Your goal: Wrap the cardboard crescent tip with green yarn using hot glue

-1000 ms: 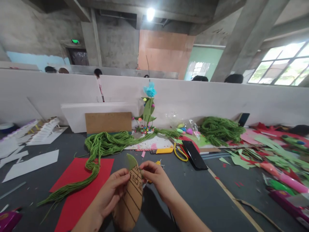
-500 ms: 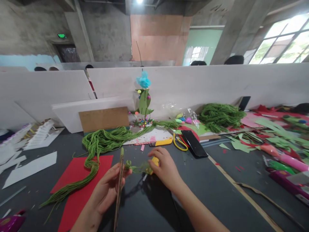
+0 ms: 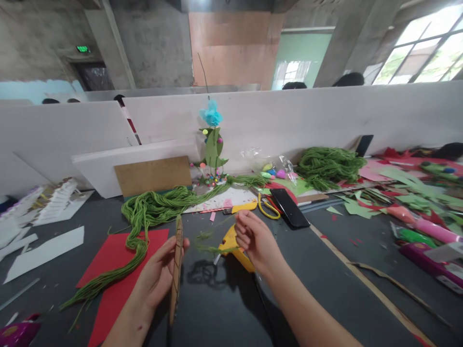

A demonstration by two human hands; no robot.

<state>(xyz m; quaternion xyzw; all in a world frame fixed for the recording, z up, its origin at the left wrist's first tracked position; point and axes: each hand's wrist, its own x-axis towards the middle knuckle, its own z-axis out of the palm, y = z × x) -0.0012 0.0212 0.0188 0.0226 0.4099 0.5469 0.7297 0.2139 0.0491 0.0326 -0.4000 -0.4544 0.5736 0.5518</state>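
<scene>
My left hand [image 3: 157, 270] is closed around a brown stick [image 3: 176, 270] that stands nearly upright, with green yarn at its top end. To the right, my right hand [image 3: 257, 241] is raised with its fingers pinched on a thin strand of green yarn [image 3: 217, 250]. Loose loops of that strand hang blurred between both hands. Below and beside the right fingers lies a yellow hot glue gun [image 3: 244, 260], nozzle to the left, partly covered by the hand.
A long green yarn bundle [image 3: 155, 207] trails over red paper [image 3: 117, 299] on the left. Behind lie a yellow utility knife [image 3: 244, 206], yellow-handled scissors [image 3: 268, 208] and a black phone [image 3: 289, 207]. A blue paper flower [image 3: 211, 115] stands at the white partition [image 3: 289, 113].
My right hand has risen and moved right, drawing the yarn strand away from the stick and uncovering more of the glue gun. The left hand still holds the stick.
</scene>
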